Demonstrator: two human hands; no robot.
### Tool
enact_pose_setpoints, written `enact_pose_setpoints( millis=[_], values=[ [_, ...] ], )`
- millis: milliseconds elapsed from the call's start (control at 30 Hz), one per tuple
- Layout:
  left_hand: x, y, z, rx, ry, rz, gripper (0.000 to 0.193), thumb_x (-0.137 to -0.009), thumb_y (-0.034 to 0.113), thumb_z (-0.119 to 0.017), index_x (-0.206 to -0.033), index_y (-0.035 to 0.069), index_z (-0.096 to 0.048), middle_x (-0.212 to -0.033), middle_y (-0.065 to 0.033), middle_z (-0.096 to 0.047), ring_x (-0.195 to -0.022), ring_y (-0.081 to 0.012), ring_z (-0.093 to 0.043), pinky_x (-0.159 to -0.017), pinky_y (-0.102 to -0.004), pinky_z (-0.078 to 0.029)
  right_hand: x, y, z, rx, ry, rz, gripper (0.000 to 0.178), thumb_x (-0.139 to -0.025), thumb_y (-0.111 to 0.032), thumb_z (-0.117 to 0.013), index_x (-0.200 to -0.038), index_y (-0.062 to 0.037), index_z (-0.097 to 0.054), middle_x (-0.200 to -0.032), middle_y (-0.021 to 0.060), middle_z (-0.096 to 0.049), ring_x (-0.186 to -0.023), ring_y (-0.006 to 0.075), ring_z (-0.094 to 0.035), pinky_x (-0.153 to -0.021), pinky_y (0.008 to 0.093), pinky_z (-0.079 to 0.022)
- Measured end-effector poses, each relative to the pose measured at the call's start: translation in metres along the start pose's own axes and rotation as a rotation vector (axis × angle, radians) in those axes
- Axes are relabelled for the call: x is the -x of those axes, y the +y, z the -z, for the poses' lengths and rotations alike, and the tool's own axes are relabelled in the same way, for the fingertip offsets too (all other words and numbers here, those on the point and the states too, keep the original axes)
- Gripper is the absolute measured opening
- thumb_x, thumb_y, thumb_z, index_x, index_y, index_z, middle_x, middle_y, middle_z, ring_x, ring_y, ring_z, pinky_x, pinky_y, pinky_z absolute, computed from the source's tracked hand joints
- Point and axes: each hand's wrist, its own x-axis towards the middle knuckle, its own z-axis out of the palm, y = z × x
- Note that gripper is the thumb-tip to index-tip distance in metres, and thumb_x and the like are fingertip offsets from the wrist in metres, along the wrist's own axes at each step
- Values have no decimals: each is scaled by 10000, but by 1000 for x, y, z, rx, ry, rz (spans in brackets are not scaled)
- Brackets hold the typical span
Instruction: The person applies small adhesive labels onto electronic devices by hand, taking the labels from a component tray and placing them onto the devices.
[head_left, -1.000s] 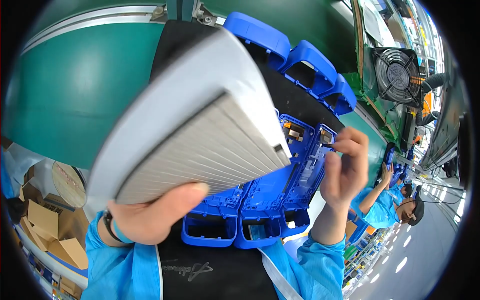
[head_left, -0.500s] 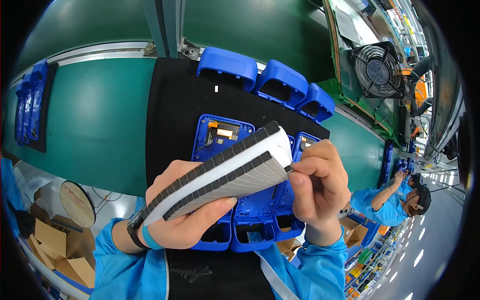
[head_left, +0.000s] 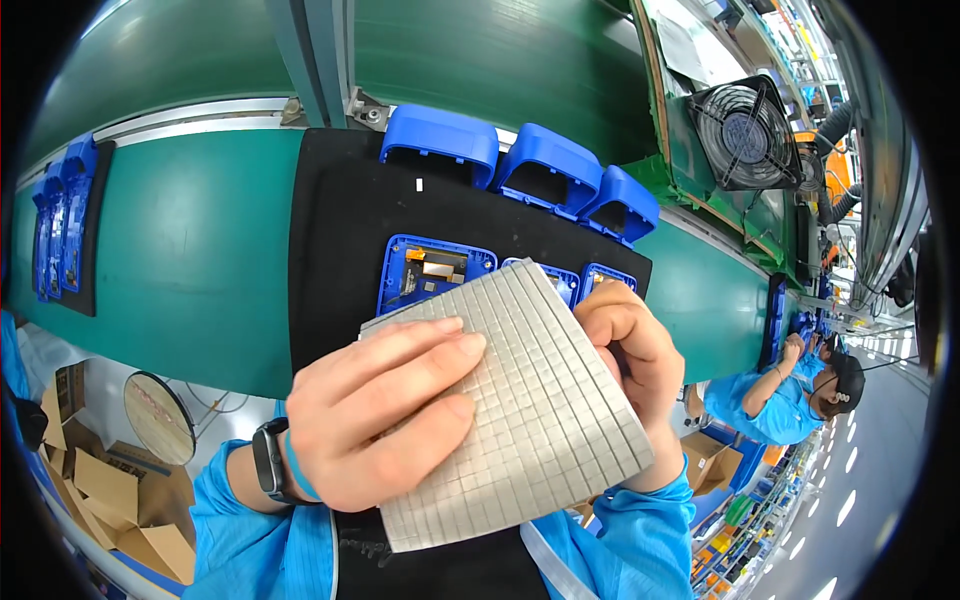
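Note:
A thick grey sheet of foam pads (head_left: 540, 390), scored into a grid of small squares, fills the space in front of me with its gridded face up. My left hand (head_left: 375, 410) grips it from the left, fingers lying across the face and thumb out of sight underneath. At the sheet's right edge, my right hand (head_left: 640, 350) is closed with curled fingers; the sheet hides its fingertips and anything pinched there. Just beyond lies an open blue housing (head_left: 440, 270) with electronic parts inside. Further blue housings (head_left: 608, 278) are partly covered by the sheet.
Hollow blue covers (head_left: 440, 135) line the back of the black mat (head_left: 335, 230), near a small white piece (head_left: 419, 185). Blue parts (head_left: 65, 225) stand far left on the green bench. A fan (head_left: 745, 135) is at the back right. Another person (head_left: 765, 400) works at right.
The foam sheet has turned from nearly edge-on to gridded face up. My left fingers now show on top of it, and my right fingertips have gone behind its edge.

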Motion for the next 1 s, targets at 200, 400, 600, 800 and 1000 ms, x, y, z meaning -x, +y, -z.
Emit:
enact_pose_setpoints(
  millis=[200, 400, 600, 800, 1000],
  values=[
    [36, 5, 15, 243, 303, 654, 475, -815, 68, -709, -1237, -24, -510, -1181, -204, -611, -1050, -275, -619, -887, -384, -507, 5, 16, 46, 358, -151, -69, 113, -750, 66, -597, -828, 7, -540, -843, 123, -554, -711, 230, -527, -628, 301, -427],
    [64, -12, 27, 303, 650, 806, 594, -817, 153, -742, -1332, 2, -486, -1240, -140, -576, -1119, -234, -552, -979, -362, -420, 16, 37, 58, 508, -344, -102, 114, -772, 62, -607, -844, 5, -539, -879, 141, -539, -773, 302, -543, -674, 350, -458],
    [79, -13, 33, 360, 661, 794, 504, -874, 126, -683, -1319, -10, -493, -1248, -161, -574, -1126, -242, -553, -980, -387, -415, 7, 41, 73, 571, -388, -146, 104, -776, 50, -607, -834, 1, -536, -858, 135, -541, -769, 309, -542, -681, 366, -457],
    [94, -14, 44, 429, 645, 782, 490, -874, 117, -675, -1312, -8, -495, -1231, -161, -586, -1104, -246, -572, -962, -390, -437, 15, 25, 86, 391, -603, -213, 94, -771, 39, -611, -818, -2, -540, -843, 132, -557, -791, 312, -554, -688, 375, -463],
    [109, -13, 51, 523, 644, 724, 540, -839, 217, -725, -1264, -35, -508, -1140, -171, -621, -961, -230, -640, -857, -361, -511, 14, 40, 94, 544, -313, -228, 117, -779, 57, -596, -857, -3, -532, -887, 133, -549, -800, 314, -545, -715, 362, -458]
  ],
)
